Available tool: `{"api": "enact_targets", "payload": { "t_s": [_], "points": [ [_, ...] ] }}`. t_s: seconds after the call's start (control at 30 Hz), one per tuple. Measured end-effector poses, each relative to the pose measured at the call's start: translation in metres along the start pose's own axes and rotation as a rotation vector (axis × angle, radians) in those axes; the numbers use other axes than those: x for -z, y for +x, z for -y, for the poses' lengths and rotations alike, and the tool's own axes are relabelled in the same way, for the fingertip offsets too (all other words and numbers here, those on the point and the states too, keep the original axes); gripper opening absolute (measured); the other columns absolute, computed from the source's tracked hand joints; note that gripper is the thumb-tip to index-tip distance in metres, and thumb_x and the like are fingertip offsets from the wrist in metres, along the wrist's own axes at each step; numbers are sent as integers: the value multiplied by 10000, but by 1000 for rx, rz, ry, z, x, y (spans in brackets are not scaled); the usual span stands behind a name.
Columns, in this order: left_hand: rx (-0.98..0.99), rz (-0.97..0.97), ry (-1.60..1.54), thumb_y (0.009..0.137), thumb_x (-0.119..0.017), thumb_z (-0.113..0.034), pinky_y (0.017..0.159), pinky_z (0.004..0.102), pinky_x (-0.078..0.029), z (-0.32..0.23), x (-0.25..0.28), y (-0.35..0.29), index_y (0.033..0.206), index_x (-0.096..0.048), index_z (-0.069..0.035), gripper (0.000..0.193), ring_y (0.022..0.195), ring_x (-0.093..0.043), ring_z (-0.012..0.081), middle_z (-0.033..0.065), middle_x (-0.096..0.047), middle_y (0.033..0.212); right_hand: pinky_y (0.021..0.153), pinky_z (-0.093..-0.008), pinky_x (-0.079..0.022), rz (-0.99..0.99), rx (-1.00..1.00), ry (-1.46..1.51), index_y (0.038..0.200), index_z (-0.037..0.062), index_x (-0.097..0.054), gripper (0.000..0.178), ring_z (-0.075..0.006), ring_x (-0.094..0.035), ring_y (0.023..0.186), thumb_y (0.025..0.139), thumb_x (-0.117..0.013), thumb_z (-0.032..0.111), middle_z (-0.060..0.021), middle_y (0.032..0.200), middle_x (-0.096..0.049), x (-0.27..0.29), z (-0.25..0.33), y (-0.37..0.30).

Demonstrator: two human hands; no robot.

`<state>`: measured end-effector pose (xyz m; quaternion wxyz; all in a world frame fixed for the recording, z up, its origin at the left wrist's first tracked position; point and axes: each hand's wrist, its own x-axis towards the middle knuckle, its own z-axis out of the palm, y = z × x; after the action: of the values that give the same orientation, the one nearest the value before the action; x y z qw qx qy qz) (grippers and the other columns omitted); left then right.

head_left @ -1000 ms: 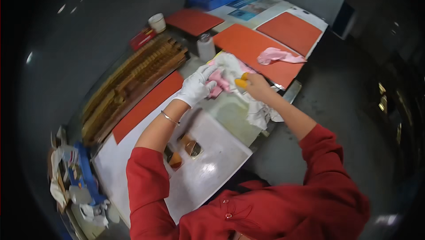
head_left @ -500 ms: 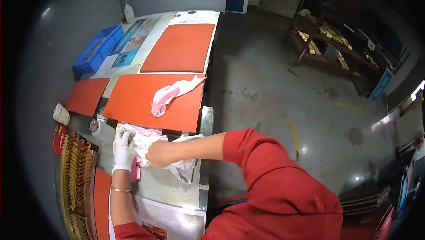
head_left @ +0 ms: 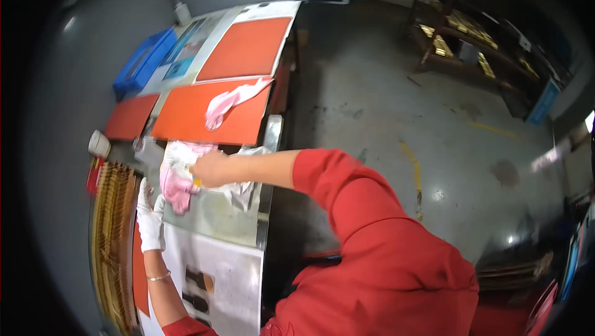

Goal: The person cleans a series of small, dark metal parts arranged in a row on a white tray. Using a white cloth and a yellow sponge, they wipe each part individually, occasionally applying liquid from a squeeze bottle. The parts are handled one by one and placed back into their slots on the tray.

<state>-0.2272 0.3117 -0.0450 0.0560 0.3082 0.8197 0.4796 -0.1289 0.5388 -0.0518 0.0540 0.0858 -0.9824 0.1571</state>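
Observation:
My left hand [head_left: 150, 215], in a white glove, is raised beside the metal row with thumb and fingers apart; it holds nothing. My bare right hand [head_left: 211, 169] is closed over the bunched cloths on the worktable. A small yellow bit [head_left: 197, 182] shows under its fingers, and what it grips is hidden. To its left lies a crumpled pink cloth [head_left: 178, 192]. White cloth [head_left: 240, 196] spreads out beneath my right wrist. Another pink and white cloth [head_left: 230, 104] rests on the orange mat [head_left: 180, 116] just beyond.
A row of gold-coloured metal pieces [head_left: 113, 243] runs along the left. Behind it stand a white cup [head_left: 99, 144] and a translucent bottle [head_left: 149, 150]. A blue bin [head_left: 144, 60] sits at the far left. Printed paper [head_left: 232, 274] covers the near table. A rack [head_left: 465, 32] stands across the floor.
My left hand has left the cloths, moving left and toward me, and its fingers have spread. My right hand stays closed at the cloths. The whole view has shifted a little.

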Motion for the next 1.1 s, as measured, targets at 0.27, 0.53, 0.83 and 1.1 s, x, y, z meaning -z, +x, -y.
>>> {"api": "enact_targets", "payload": {
  "t_s": [0.27,0.53,0.83,1.1],
  "points": [
    [222,-176,556,650,-751,-286,955,370,-357,-64,28,-200,1262,-410,12,762,1138,-441,331,204,-473,1225,655,-434,-445,69,152,248,885,15,-608,306,-382,-582,748,804,-596,310,-205,791,-611,39,53,-78],
    [231,-262,808,566,-747,-449,986,512,-224,-45,-16,-244,1208,-423,-43,826,1161,-395,314,161,-476,1183,647,-467,-432,297,336,149,827,12,-568,230,-387,-574,724,821,-535,240,-205,742,-607,-28,132,-40],
    [263,-303,860,562,-727,-506,989,522,-202,-19,-13,-233,1191,-445,-36,834,1162,-368,312,157,-448,1201,662,-458,-438,343,372,32,846,25,-579,194,-375,-586,745,809,-514,204,-196,760,-616,-77,165,18],
    [241,-282,874,560,-700,-544,989,504,-212,-8,-7,-230,1233,-434,-71,865,1196,-344,308,150,-422,1247,694,-428,-473,324,305,6,802,2,-614,165,-344,-610,766,726,-539,129,-205,799,-628,-87,182,24]
  ]
}}
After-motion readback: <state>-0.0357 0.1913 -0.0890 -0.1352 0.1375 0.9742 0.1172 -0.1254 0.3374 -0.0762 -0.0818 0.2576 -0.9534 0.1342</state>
